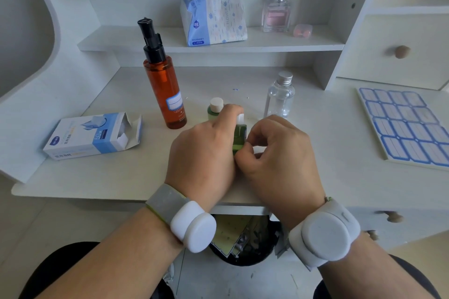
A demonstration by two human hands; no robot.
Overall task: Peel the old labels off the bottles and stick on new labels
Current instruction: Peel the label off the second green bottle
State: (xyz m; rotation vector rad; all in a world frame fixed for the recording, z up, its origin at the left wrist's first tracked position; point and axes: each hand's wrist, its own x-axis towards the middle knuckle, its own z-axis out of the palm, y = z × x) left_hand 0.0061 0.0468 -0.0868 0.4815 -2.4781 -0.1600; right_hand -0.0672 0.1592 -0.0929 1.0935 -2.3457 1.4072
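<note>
At the front middle of the white tabletop [121, 177], the left hand [201, 153] wraps its fingers round a small green bottle with a white cap [240, 135], holding it upright between the two hands. The right hand [279, 153] is curled against the bottle's right side, its thumb and fingers [245, 150] pinching at the bottle's surface; what they pinch is hidden. Just behind the left hand stands a small pale-green bottle with a beige cap [215, 110]. To its left rises a tall amber pump bottle with a black pump [165, 87], carrying a blue-bordered white label [175, 101]. A clear bottle with a silver screw cap [279, 97] stands behind the right hand. A sheet of blue-bordered blank labels [405, 126] lies at the right, well apart, and an opened white-and-blue cardboard box [92, 135] at the left.
</note>
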